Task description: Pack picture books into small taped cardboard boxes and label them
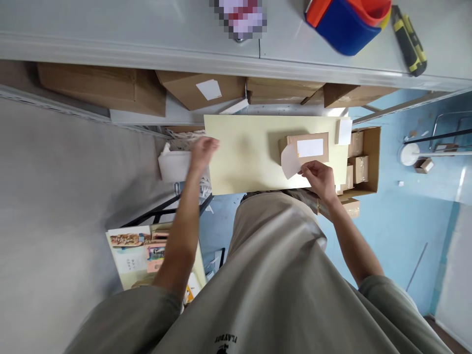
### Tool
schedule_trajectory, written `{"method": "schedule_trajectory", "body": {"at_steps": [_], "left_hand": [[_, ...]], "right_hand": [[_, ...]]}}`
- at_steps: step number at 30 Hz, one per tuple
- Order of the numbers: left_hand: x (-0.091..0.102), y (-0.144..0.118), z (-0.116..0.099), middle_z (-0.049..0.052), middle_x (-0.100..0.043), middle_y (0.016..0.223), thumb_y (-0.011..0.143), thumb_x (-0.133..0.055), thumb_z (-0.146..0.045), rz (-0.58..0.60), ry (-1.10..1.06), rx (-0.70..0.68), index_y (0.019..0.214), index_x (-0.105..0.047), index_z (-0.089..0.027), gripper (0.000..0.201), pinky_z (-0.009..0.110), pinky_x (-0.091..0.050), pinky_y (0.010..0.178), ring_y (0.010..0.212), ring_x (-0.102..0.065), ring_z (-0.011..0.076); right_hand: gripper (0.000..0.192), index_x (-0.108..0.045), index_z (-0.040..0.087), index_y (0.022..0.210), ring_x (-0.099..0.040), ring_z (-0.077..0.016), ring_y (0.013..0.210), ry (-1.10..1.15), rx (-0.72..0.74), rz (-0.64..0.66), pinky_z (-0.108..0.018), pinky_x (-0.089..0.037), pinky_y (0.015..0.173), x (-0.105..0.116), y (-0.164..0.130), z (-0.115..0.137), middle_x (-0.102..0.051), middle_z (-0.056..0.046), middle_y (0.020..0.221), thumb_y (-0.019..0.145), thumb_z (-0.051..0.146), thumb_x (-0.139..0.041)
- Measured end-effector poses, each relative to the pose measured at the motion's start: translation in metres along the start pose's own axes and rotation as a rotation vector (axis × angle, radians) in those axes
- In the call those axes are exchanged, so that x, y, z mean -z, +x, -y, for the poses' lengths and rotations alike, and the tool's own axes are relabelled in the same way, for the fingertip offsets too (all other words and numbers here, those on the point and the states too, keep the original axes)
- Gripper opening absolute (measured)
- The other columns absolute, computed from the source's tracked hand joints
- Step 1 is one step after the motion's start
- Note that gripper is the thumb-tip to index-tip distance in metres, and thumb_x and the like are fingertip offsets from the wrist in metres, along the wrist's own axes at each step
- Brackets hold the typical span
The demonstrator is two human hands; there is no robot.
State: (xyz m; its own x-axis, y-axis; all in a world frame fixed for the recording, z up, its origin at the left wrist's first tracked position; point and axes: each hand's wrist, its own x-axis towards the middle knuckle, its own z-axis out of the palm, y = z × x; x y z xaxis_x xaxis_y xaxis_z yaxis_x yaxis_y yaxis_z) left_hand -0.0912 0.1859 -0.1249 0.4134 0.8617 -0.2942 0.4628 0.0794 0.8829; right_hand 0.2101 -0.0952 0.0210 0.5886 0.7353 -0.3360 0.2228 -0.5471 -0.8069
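A pale yellow table [243, 162] sits in front of the person. Past it runs a long grey shelf [147, 44]. Brown cardboard boxes [106, 86] are tucked under that shelf.

To the right of the table is an open cardboard carton [372, 157] on the blue floor [398, 226]. It has small wrapped parcels [357, 167] packed inside.

On the right part of the table lies a small brown box [313, 160] with a white label [310, 147] stuck on top. Its near left corner touches a curled white paper sheet [289, 162].

The right hand [320, 178] is at the near edge of the table, just beside the small box. Its fingers are pinched shut on the lower edge of the white sheet.

The left hand [202, 152] hangs over the left edge of the table. It looks blurry. Its fingers are curled in, and I cannot tell if they hold anything. Just below it, off the table, is a pile of white paper scraps [175, 164].

Up on the grey shelf are a blue and orange tub [346, 22] and a yellow and black utility knife [409, 39].
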Motion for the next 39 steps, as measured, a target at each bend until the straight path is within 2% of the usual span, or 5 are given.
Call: {"method": "schedule_trajectory", "body": {"at_steps": [4, 8, 14, 26, 39], "left_hand": [[-0.127, -0.08, -0.069, 0.014, -0.087, 0.11, 0.091, -0.093, -0.071, 0.375, -0.611, 0.239, 0.1, -0.071, -0.019, 0.057, 0.046, -0.069, 0.106, 0.102, -0.086, 0.0244], [-0.191, -0.117, -0.113, 0.007, -0.084, 0.096, 0.084, -0.097, -0.073, 0.26, -0.712, 0.279, 0.095, -0.07, -0.021, 0.059, 0.039, -0.07, 0.096, 0.097, -0.084, 0.0232], [-0.206, -0.107, -0.11, 0.002, -0.08, 0.093, 0.082, -0.095, -0.065, 0.02, -0.546, 0.32, 0.095, -0.07, -0.024, 0.049, 0.031, -0.066, 0.078, 0.091, -0.078, 0.0211], [-0.264, -0.125, -0.146, 0.004, -0.077, 0.093, 0.096, -0.083, -0.067, 0.149, -0.22, 0.112, 0.1, -0.071, -0.024, 0.045, 0.032, -0.059, 0.081, 0.089, -0.072, 0.0207], [-0.309, -0.14, -0.139, 0.013, -0.08, 0.14, 0.089, -0.089, -0.066, -0.208, -0.268, 0.288, 0.147, -0.068, -0.033, 0.07, 0.043, -0.064, 0.109, 0.136, -0.077, 0.0321]], "right_hand": [[0.021, -0.08, 0.025, 0.095, -0.084, -0.0263, 0.087, -0.111, 0.145, 0.043, -0.042, -0.073, 0.082, -0.008, 0.003, -0.001, -0.086, -0.007, 0.097, 0.098, 0.045, -0.075], [0.014, -0.082, 0.026, 0.101, -0.084, -0.0252, 0.091, -0.272, 0.35, 0.09, -0.041, -0.072, 0.083, -0.019, 0.002, -0.005, -0.087, -0.007, 0.112, 0.104, 0.031, -0.069], [0.018, -0.085, 0.028, 0.118, -0.084, -0.0248, 0.099, -0.324, 0.44, 0.217, -0.039, -0.071, 0.085, 0.013, 0.02, -0.032, -0.084, -0.009, 0.129, 0.113, 0.04, -0.073], [0.024, -0.085, 0.026, 0.117, -0.071, -0.0178, 0.082, -0.259, 0.487, 0.269, -0.037, -0.063, 0.079, 0.118, 0.141, -0.099, -0.076, -0.006, 0.117, 0.116, 0.035, -0.063], [0.02, -0.08, 0.029, 0.107, -0.077, -0.0211, 0.087, -0.313, 0.737, 0.52, -0.035, -0.064, 0.077, 0.163, 0.087, -0.103, -0.079, -0.006, 0.107, 0.114, 0.027, -0.062]]}}
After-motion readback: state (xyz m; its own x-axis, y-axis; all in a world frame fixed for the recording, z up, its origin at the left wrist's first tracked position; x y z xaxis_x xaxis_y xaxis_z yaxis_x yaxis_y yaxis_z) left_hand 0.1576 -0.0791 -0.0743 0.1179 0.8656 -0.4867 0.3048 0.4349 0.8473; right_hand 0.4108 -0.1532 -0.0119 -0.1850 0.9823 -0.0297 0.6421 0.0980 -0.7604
